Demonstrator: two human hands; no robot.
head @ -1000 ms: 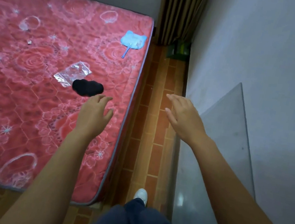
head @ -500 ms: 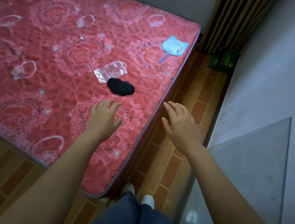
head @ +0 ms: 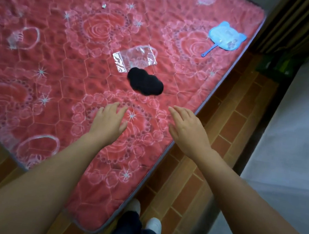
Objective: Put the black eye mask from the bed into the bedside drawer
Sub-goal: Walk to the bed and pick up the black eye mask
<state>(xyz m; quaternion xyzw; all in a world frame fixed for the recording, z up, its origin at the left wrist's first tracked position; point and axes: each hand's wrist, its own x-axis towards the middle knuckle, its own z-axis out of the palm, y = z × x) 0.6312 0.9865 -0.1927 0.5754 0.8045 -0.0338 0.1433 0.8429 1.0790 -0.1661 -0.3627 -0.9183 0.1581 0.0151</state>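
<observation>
While nothing has been picked up yet, the bed [head: 47, 66] fills most of the view, its red quilted cover patterned with pale roses and reaching to the tiled floor [head: 215, 145] on the right. Both hands hover over the cover near that edge: the left hand [head: 109, 122] and the right hand [head: 188, 130] are open, fingers spread and empty, with a gap between them. Just beyond them lies the black eye mask [head: 144, 83], flat on the cover and apart from both hands. Its far edge touches or overlaps a clear plastic bag [head: 135, 58]. A blue fan [head: 226, 38] rests well apart near the bed's far corner. The mask looks soft, light and limp, so it will likely fold when lifted; a pinch across its middle or one rounded end should do, taking care not to drag the bag along. No drawer is in view.
</observation>
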